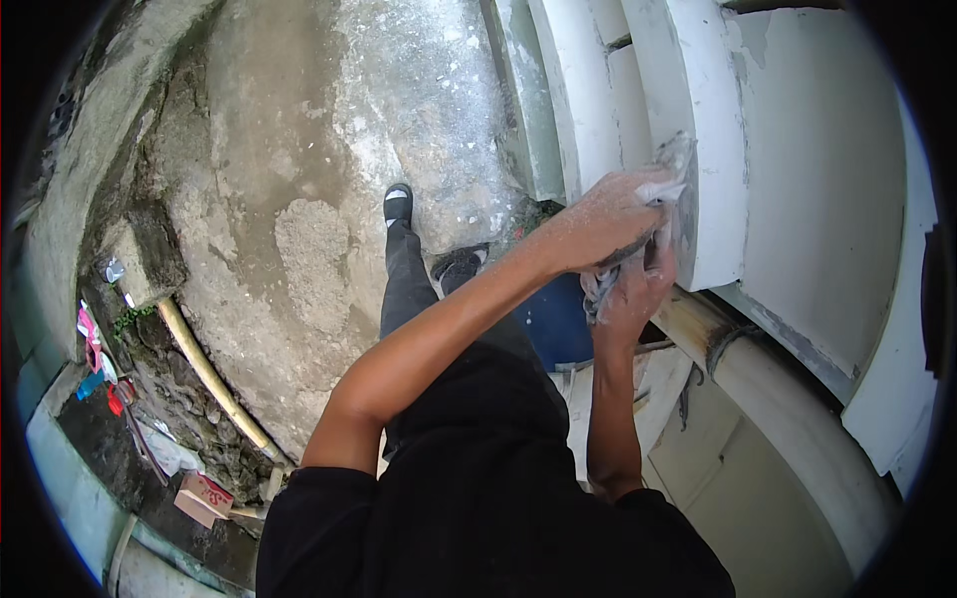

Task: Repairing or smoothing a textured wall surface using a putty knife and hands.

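Both my hands are dusted with white powder and raised beside a white slab edge [713, 229] on the right. My left hand [608, 214] reaches across, fingers curled on crumpled grey, cloth-like material [601, 291]. My right hand [640, 289] is just below it, closed on the same material, with some fingers hidden behind it. A grey, dusty piece [676, 149] sticks up above my left hand against the white edge; what it is I cannot make out.
My feet [398, 207] stand on a stained concrete floor [269, 149]. Left are a bamboo pole [204, 364], rubble, litter and a cardboard box [204, 498]. Right are stacked white panels [807, 179], a blue container [553, 324] and a long pole [768, 399].
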`<state>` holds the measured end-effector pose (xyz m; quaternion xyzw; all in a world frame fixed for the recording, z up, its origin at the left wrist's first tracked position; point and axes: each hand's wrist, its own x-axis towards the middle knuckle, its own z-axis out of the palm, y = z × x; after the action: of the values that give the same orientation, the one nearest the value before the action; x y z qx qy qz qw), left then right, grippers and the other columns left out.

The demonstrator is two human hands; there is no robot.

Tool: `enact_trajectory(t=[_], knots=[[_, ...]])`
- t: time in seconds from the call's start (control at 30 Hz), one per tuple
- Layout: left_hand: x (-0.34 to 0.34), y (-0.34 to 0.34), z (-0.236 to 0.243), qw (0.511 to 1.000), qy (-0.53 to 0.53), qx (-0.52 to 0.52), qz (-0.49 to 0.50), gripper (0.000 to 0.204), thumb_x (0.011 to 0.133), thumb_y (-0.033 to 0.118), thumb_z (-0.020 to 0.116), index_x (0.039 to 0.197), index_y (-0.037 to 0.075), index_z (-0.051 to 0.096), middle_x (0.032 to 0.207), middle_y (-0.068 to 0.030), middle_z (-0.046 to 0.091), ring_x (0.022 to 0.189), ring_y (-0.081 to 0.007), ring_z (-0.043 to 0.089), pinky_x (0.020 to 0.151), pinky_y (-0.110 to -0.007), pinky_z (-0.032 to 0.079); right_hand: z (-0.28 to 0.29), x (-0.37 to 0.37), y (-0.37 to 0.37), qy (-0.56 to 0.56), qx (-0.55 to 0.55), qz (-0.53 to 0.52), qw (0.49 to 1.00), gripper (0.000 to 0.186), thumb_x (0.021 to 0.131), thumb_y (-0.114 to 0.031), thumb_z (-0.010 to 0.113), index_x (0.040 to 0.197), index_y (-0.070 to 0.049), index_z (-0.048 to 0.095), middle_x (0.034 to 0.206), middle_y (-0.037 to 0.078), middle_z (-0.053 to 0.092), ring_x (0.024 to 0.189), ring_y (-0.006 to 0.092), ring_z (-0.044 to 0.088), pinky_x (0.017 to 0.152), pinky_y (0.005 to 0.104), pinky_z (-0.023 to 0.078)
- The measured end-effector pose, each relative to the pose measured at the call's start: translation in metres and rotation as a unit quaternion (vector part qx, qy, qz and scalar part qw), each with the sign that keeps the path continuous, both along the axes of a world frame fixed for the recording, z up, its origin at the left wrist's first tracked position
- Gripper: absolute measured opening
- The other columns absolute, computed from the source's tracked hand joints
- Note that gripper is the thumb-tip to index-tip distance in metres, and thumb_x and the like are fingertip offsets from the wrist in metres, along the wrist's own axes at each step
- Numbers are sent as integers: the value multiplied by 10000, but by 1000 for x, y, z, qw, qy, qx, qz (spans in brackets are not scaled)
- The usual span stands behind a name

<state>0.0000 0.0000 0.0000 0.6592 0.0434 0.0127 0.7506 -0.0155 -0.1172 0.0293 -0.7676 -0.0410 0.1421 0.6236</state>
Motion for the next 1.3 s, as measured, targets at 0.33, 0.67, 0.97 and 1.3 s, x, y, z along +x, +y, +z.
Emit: enact_trajectory(t=[0.33,0.67,0.97,1.3], knots=[[-15,-15,10,986,-115,119,22,348,875,159,499,1101,-87,594,1276,-282,518,1188,-412,487,1038,-406,369,-5,-9,-12,-27,-5,-39,999,277,942,-125,529,1166,38,535,1038,78,593,911,143,563,800,287,467],[-1,-10,16,999,-24,-21,24,297,832,128,526,1027,-79,612,1227,-305,541,1203,-430,489,1035,-408,379,-12,9,-11,-93,-15,-19,995,334,916,-68,493,1203,99,528,969,94,586,861,143,519,815,291,429],[1,-7,6,996,-17,-58,61,291,796,165,595,942,-86,583,1157,-290,568,1163,-407,523,978,-404,420,-9,6,1,-44,5,-39,998,346,885,-36,480,1191,120,517,1044,111,594,944,146,537,874,273,421],[4,-11,8,989,-132,43,54,237,807,81,539,974,-86,563,1130,-286,563,1057,-415,547,941,-433,431,-22,18,-15,-57,-55,-11,997,396,918,-98,513,1260,101,509,1114,138,604,979,176,567,889,294,431]])
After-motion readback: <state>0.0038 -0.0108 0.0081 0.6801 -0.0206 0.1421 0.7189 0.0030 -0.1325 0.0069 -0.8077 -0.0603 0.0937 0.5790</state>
